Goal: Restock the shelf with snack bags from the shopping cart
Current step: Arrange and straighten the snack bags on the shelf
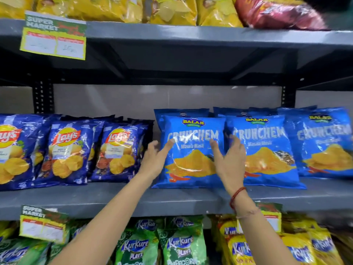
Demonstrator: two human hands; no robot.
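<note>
The grey shelf [99, 199] carries its stock in upright, face-out rows, dark blue Lays bags [70, 150] to the left and bright blue Crunchem bags to the right, likely so each label reads from the aisle. The front Crunchem bag [193, 152] stands at the left end of its row, leaning back on the bag behind, beside a gap that parts it from the Lays. The left hand [155, 159] and right hand [228, 159] flank this bag, each grip spread with fingers loose and pinching nothing, apparently to square it; the cart is out of view.
</note>
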